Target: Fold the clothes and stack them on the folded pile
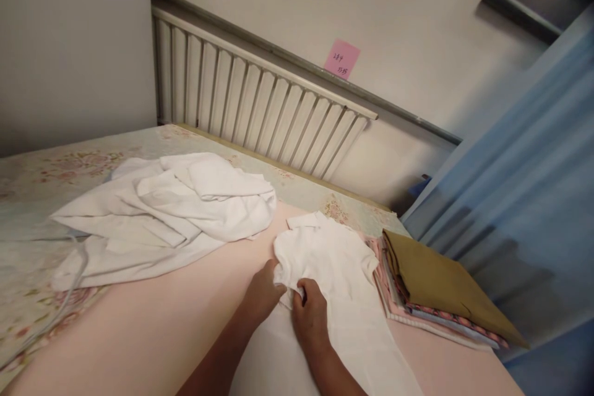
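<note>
A small white short-sleeved garment (pixel 325 253) lies spread on the bed, its neck end pointing away from me. My left hand (pixel 263 294) pinches the garment's near-left edge, by the sleeve. Close beside it, my right hand (pixel 312 312) has its fingers closed on the same fabric. A little cloth is bunched up between the two hands. Beneath my arms, white cloth (pixel 362 346) stretches toward me; I cannot tell whether it is part of the garment.
A crumpled white heap of cloth (pixel 185 204) lies to the left, near a pale cable (pixel 77 278). At right sits a stack of folded fabrics, olive on top (pixel 445 284). A radiator (pixel 260 102) and blue curtain (pixel 520 185) stand behind the floral bedding (pixel 83 164).
</note>
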